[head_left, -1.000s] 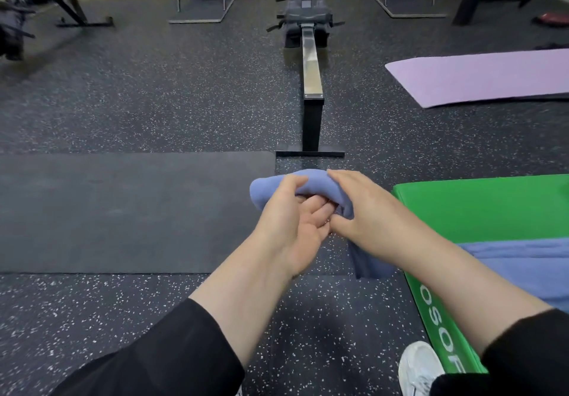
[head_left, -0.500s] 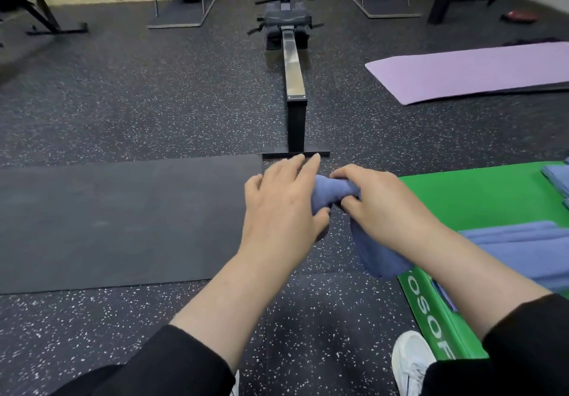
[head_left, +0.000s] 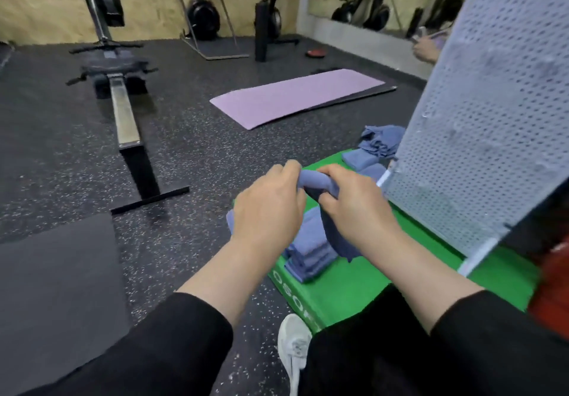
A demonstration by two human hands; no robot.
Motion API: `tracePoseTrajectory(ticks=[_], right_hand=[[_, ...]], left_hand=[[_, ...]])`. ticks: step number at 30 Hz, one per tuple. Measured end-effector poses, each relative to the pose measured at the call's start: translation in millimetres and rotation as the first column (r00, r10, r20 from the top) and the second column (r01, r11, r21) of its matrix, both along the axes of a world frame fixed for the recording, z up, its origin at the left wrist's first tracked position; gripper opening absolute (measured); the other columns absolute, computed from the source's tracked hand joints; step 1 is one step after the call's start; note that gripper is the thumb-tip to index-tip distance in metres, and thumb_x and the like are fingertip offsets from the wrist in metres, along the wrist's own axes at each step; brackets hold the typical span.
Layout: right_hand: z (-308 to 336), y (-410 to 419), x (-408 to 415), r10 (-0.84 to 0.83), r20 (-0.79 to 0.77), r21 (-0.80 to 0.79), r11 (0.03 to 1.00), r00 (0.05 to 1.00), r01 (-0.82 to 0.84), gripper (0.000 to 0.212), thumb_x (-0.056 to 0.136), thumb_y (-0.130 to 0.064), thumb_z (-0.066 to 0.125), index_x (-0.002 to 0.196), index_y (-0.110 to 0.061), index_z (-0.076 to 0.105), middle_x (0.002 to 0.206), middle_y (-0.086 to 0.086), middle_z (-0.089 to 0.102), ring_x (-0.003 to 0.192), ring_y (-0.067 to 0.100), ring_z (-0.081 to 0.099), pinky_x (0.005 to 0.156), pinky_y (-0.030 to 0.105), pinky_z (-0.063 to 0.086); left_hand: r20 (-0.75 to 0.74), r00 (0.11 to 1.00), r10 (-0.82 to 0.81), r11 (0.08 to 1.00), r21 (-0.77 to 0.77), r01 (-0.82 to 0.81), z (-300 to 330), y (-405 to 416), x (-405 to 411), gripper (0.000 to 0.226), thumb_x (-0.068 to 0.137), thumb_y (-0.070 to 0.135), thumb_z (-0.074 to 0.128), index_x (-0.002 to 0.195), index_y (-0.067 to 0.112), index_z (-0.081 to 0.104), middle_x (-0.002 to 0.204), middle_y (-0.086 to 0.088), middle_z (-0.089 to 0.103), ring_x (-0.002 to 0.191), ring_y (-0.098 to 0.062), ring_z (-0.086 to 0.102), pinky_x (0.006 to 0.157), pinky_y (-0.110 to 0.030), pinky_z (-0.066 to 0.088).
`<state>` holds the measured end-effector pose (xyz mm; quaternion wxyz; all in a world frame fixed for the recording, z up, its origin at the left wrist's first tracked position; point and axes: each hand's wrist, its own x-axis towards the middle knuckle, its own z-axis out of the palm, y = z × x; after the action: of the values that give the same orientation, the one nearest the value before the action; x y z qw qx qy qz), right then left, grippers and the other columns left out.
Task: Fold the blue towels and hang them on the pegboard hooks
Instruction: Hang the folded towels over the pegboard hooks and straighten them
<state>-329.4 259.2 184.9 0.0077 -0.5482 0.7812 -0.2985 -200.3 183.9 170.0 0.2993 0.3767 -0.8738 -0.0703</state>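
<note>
Whereas half a second ago the view looked straight along the rowing machine (head_left: 124,118), with only a corner of the green mat (head_left: 348,288) showing at 3 o'clock, the head has since swung right: the rower now sits at 10 o'clock, the purple mat (head_left: 295,97) at 12 o'clock, and a perforated white pegboard (head_left: 480,118) has come into sight at 2 o'clock, standing tilted on the green mat. Both hands still hold the blue towel (head_left: 317,181) up in the middle of the frame. The left hand (head_left: 271,211) is curled over its left end, and the right hand (head_left: 354,207) pinches it just beside, with the loose end hanging below, down toward 6 o'clock. Earlier the towel hung over bare floor; now it hangs above a stack of folded towels (head_left: 311,254) on the green mat. More folded towels (head_left: 358,158) and a crumpled pile (head_left: 381,140) lie at 1 o'clock, partly hidden behind the pegboard's lower edge.

Much of the held towel is covered by the hands, so its fold cannot be made out. No hooks can be distinguished on the pegboard, whose surface is blurred. A white shoe (head_left: 294,346) shows at 6 o'clock between the black sleeves. At the far right edge a red shape is cut off and unidentifiable.
</note>
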Motion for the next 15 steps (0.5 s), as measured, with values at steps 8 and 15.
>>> tracePoseTrajectory(ticks=[8, 15], right_hand=[[8, 117, -135, -0.298, 0.063, -0.119, 0.945, 0.952, 0.304, 0.032, 0.091, -0.016, 0.058, 0.121, -0.024, 0.067, 0.107, 0.008, 0.073, 0.1, 0.032, 0.062, 0.077, 0.042, 0.044], [-36, 181, -216, -0.388, 0.176, -0.098, 0.907, 0.905, 0.409, 0.037, 0.089, -0.011, 0.061, 0.124, -0.023, 0.067, 0.112, 0.003, 0.072, 0.102, 0.025, 0.062, 0.081, 0.033, 0.042]], left_hand=[[-0.016, 0.971, -0.239, 0.971, 0.023, 0.239, 9, 68, -162, 0.016, 0.094, 0.029, 0.056, 0.108, 0.021, 0.056, 0.095, -0.008, 0.069, 0.087, -0.037, 0.063, 0.061, -0.04, 0.044], [0.033, 0.948, -0.318, 0.942, 0.125, 0.311, -19, 119, -257, 0.018, 0.095, 0.029, 0.055, 0.111, 0.027, 0.062, 0.093, -0.009, 0.072, 0.088, -0.038, 0.065, 0.067, -0.043, 0.051]])
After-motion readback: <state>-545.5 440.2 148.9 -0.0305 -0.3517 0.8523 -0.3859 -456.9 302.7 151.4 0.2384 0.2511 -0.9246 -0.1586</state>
